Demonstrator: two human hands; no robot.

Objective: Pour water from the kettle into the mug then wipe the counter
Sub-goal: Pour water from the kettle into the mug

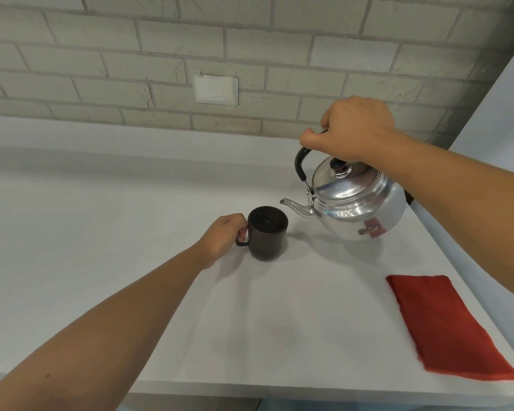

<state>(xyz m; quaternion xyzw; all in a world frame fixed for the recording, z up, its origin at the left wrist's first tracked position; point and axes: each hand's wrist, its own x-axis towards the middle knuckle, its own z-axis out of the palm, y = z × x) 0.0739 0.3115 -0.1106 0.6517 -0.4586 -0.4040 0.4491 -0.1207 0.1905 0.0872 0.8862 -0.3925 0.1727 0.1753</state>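
Two steps look unfinished: no stream shows at the spout, and the counter (pixel 131 203) is unwiped, the red cloth (pixel 445 324) lying folded well below the right fingers. The kettle (pixel 359 203) hangs tilted under the right hand (pixel 353 132), whose fingers wrap its black handle. The dark mug (pixel 267 232) stands beside the left hand (pixel 223 235), fingers curled through its handle.

Looks like a home kitchen to me. You've got a plain white counter (pixel 131 203) running along a pale brick-look wall (pixel 250 40) with a covered white outlet plate (pixel 216 89) on it, plus a shiny metal stovetop kettle (pixel 359 200), a dark mug (pixel 267 232) and a folded red cloth (pixel 445 324) lying near the counter's edge.
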